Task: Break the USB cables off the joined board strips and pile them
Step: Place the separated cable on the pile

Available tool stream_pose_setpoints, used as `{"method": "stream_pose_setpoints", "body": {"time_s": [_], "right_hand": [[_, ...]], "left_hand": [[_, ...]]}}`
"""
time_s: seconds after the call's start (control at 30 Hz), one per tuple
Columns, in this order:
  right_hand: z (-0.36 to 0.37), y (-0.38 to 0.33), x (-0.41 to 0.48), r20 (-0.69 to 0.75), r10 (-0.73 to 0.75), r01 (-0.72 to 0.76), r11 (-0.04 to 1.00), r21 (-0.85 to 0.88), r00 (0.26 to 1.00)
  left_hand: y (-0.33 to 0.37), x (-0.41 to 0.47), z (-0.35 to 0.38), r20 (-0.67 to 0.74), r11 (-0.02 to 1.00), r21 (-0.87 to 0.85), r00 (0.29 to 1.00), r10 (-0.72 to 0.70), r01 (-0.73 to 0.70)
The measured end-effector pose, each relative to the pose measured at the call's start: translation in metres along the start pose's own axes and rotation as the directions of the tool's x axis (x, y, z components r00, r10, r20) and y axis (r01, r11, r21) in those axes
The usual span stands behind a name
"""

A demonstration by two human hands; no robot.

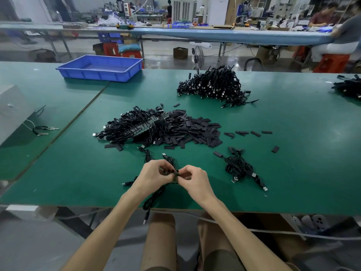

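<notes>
My left hand point(154, 176) and my right hand point(192, 178) meet over the near middle of the green table point(293, 153). Both pinch a short green board strip point(176, 178) between them. Black USB cables point(154, 196) hang from the strip toward the table's front edge. A heap of joined board strips with cables point(134, 127) lies ahead at centre left. A small pile of loose cables point(240, 167) lies right of my hands. A large cable pile point(213, 86) sits farther back.
Black flat sleeves point(195, 131) are heaped beside the strips, with a few scattered to the right. A blue tray point(100, 68) stands at the back left. A grey box point(13, 110) and keys point(44, 131) lie at the left. More cables point(348, 88) lie far right.
</notes>
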State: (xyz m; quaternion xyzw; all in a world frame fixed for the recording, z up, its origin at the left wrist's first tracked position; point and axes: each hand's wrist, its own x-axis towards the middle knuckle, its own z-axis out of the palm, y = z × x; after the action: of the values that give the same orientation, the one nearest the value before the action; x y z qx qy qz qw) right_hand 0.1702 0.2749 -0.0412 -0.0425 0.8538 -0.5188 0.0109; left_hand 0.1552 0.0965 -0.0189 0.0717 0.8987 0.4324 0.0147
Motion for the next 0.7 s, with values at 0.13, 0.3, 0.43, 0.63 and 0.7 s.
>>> {"method": "stream_pose_setpoints", "body": {"time_s": [0.13,0.3,0.43,0.63,0.7], "right_hand": [[0.0,0.002,0.001,-0.01,0.007,-0.007,1.0,-0.014,1.0],[0.003,0.003,0.001,-0.047,-0.001,-0.001,0.999,-0.035,0.999],[0.006,0.006,0.0,-0.084,-0.003,-0.001,0.999,-0.043,0.996],[0.01,0.007,-0.004,-0.122,-0.002,-0.001,1.0,-0.024,0.993],[0.011,0.008,-0.005,-0.125,0.005,-0.005,1.0,-0.007,0.992]], "left_hand": [[0.001,0.0,0.002,-0.011,1.0,0.011,1.0,0.004,-0.004],[0.004,-0.001,0.009,-0.051,1.0,-0.024,0.999,-0.02,0.019],[0.006,-0.001,0.012,-0.068,0.999,-0.008,0.997,-0.038,0.038],[0.008,-0.003,0.015,-0.09,0.998,0.028,0.994,-0.059,0.062],[0.009,-0.003,0.015,-0.101,0.997,0.033,0.993,-0.065,0.068]]}}
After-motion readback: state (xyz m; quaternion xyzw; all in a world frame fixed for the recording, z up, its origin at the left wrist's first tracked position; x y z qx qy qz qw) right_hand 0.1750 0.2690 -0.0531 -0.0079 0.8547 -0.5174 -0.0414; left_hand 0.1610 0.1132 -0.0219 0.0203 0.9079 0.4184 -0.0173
